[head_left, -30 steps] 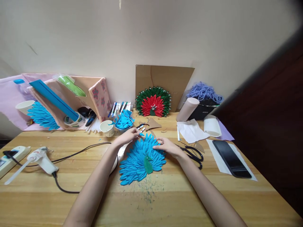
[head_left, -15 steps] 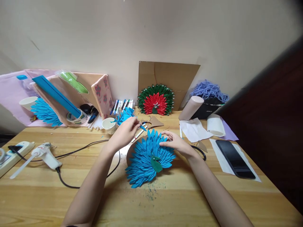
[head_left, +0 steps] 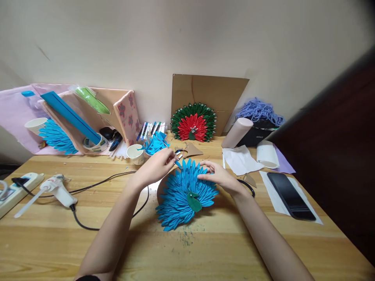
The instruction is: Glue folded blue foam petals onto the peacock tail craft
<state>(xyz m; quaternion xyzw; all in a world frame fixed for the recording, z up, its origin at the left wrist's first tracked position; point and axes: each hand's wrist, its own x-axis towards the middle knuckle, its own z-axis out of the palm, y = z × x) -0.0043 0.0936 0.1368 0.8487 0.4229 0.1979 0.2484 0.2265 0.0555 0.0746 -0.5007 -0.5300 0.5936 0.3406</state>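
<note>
A fan of blue petals (head_left: 178, 195) with a green bird-head piece (head_left: 194, 201) lies on round brown cardboard on the wooden table. My left hand (head_left: 159, 166) pinches a small blue petal (head_left: 177, 164) at the fan's upper left edge. At the upper right edge, my right hand (head_left: 215, 174) holds the fan, its thumb over the petals and its other fingers partly hidden behind them. More loose blue petals (head_left: 156, 143) sit in a cup beyond my left hand, beside a paper cup (head_left: 135, 153).
On the left are a white glue gun (head_left: 60, 191), its black cable and a power strip (head_left: 22, 191). A phone (head_left: 290, 196) lies right. Behind stand a red-green petal fan (head_left: 193, 124), cardboard (head_left: 208, 93), markers (head_left: 150, 130) and a pink cylinder (head_left: 238, 132).
My left hand has moved slightly down and right, bringing the blue petal to the fan's edge. My right hand has hardly moved.
</note>
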